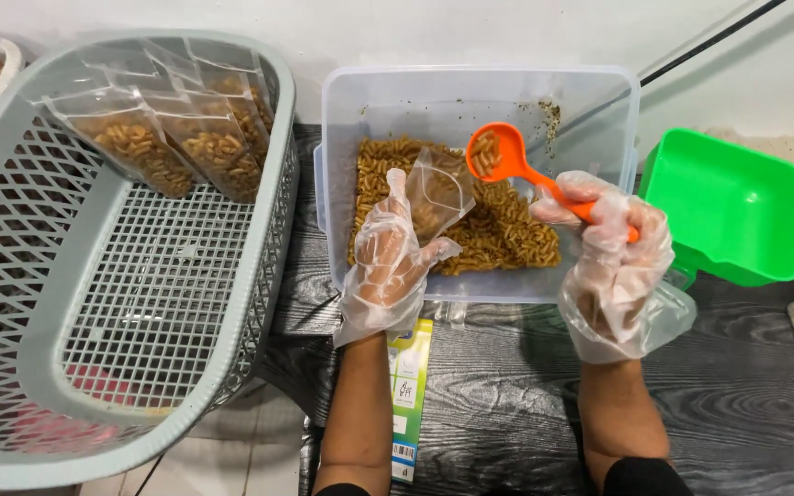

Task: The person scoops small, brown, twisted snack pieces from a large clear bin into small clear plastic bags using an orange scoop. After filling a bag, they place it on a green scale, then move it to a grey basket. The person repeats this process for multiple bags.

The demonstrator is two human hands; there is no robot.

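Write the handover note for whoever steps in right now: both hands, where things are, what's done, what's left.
Left hand, gloved, holds a small clear bag open over the clear tub of spiral pasta.
Right hand, gloved, grips an orange scoop with some pasta in it, beside the bag's mouth.
Done: several filled bags lean in the grey basket.
Left: this bag looks almost empty; much pasta remains in the tub.

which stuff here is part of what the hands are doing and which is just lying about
In use:
- left hand holding small clear bag
- right hand holding orange scoop
- clear tub of pasta
- grey basket with filled bags

Lying about:
- green tray
- printed card on the dark table
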